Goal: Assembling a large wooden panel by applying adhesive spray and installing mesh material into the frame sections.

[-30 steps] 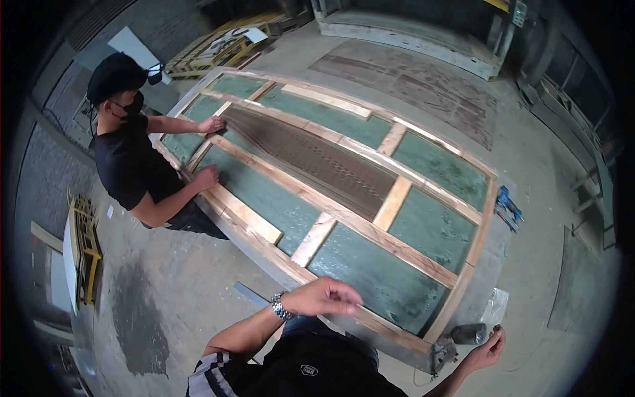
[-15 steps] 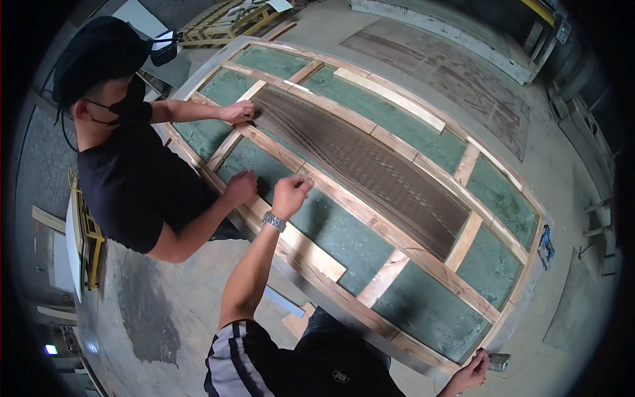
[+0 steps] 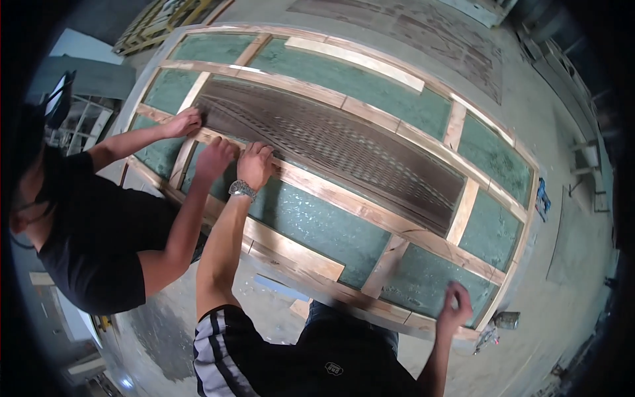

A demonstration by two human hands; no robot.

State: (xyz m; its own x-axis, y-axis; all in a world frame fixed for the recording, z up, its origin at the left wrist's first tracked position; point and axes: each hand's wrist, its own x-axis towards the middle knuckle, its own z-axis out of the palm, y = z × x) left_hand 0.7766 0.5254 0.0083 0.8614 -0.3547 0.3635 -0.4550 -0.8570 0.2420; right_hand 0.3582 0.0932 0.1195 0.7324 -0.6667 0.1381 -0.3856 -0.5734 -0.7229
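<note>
Well, left hand (image 3: 255,164) at wooden rail (image 3: 331,188).

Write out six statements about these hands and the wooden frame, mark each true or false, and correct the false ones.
1. The brown sheet lies inside the wooden frame. True.
2. The watch is on the right wrist. False: the watch is on the left.
3. The left hand is at the brown sheet's near edge. True.
4. The right hand is on the brown sheet. False: the right hand is apart from it.
5. The co-worker is at the picture's right. False: the co-worker is at its left.
6. The blue tool is outside the wooden frame. True.
</note>
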